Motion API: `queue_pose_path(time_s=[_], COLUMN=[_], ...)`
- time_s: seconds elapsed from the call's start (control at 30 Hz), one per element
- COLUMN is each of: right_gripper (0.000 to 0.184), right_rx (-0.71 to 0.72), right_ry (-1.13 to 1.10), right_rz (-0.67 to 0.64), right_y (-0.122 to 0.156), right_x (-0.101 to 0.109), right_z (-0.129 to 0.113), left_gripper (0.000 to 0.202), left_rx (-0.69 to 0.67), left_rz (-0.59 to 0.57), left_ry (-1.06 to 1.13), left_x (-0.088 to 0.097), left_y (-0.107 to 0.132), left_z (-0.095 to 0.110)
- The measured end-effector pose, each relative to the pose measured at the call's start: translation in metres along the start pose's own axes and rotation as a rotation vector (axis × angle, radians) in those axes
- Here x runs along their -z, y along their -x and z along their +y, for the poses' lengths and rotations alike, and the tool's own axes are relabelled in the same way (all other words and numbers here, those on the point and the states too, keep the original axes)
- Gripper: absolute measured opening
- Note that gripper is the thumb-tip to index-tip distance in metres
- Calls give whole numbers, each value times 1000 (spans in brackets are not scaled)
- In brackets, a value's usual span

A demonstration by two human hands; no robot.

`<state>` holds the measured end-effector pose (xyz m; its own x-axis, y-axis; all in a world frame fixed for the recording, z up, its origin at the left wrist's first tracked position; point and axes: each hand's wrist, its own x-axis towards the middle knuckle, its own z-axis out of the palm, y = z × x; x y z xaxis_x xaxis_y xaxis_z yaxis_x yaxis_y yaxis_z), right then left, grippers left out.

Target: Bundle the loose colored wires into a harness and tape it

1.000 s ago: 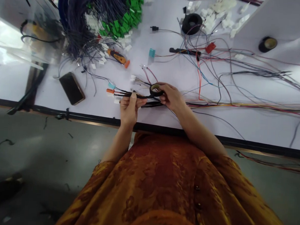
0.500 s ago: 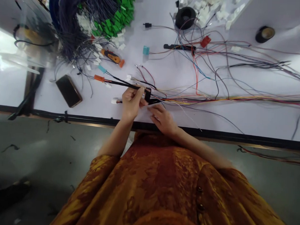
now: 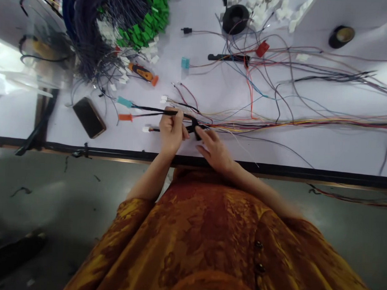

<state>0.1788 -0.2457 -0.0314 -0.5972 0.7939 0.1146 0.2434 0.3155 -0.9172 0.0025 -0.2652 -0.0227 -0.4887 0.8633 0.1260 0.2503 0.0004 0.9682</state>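
Note:
My left hand point(image 3: 172, 129) pinches a black-taped branch of a wire harness point(image 3: 260, 125) between thumb and fingers. Out past it to the left run leads ending in a light-blue connector point(image 3: 124, 102), an orange connector point(image 3: 125, 117) and a white connector point(image 3: 146, 129). Just right of that hand, a strip of black tape point(image 3: 194, 123) bends around the junction of the wires. My right hand point(image 3: 216, 151) has its fingertips against this tape, fingers stretched and thumb apart. Part of the tape is hidden beneath those fingers.
A phone point(image 3: 89, 117) lies at left, near an orange-black cutter point(image 3: 142, 72). Behind are bundled wires with green connectors point(image 3: 147, 27), a black tape roll point(image 3: 236, 19), another roll point(image 3: 341, 37) and loose wires. The black table edge point(image 3: 284, 171) runs before me.
The tape strip has swung down toward my right hand, whose fingers have moved up onto it. The light-blue and orange connectors have shifted left and down.

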Motion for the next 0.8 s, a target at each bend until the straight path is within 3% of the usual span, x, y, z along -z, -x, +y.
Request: queue_pose_path(time_s=[0.07, 0.17, 0.23, 0.3, 0.4, 0.53, 0.63, 0.8], right_gripper=[38, 32, 33, 32, 28, 24, 17, 23], right_rx=[9, -227, -400, -481, -411, -260, -311, -317], right_ry=[-8, -191, -262, -240, -41, 221, 98, -150], right_rz=[39, 138, -36, -245, -399, -562, -677, -620], right_y=[2, -27, -53, -73, -90, -101, -107, -109], right_x=[3, 13, 19, 25, 35, 44, 38, 25], right_z=[-3, -4, -3, -3, -4, -8, -8, 0], left_gripper=[38, 26, 16, 14, 18, 25, 27, 27], left_rx=[-32, -270, -466, -620, -757, -855, -893, -782], left_rz=[-51, -181, -276, -348, -442, -595, -653, -675], left_ry=[-11, -197, -363, -481, -645, -829, -829, -750], left_x=[-1, 1, 3, 7, 11, 13, 11, 14], left_y=[2, 12, 18, 21, 24, 32, 38, 43], left_z=[4, 14, 19, 22, 28, 43, 53, 49])
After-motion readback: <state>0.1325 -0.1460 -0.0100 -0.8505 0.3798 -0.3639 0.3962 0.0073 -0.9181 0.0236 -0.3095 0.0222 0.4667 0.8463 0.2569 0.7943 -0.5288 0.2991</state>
